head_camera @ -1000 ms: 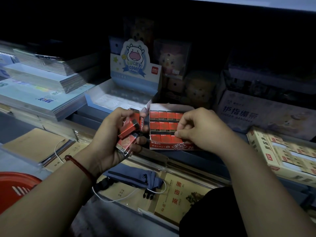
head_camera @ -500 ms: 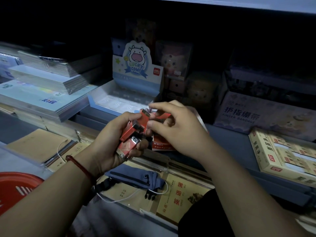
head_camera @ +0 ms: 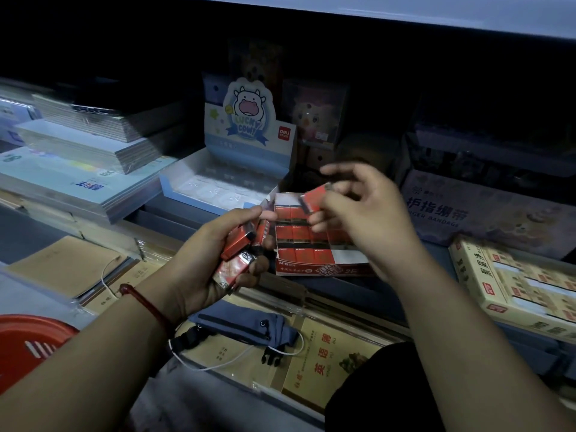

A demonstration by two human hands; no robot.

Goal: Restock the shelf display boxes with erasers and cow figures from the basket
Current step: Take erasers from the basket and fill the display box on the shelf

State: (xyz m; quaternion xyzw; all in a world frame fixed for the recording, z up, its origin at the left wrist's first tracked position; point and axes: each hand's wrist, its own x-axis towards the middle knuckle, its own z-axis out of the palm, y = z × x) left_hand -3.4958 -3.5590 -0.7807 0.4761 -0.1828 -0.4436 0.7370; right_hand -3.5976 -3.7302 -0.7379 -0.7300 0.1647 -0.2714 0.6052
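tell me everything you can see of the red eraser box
The red eraser box is an open cardboard tray, red printed front, white inside walls. It sits flat on the shelf ledge, right of the cow display box. Rows of red-wrapped erasers fill most of it; a white gap shows front right. The right hand holds a single eraser above it.

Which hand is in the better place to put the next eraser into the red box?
Probably the right hand: it pinches one eraser over the red box. The left hand grips several erasers beside the box, so it is full.
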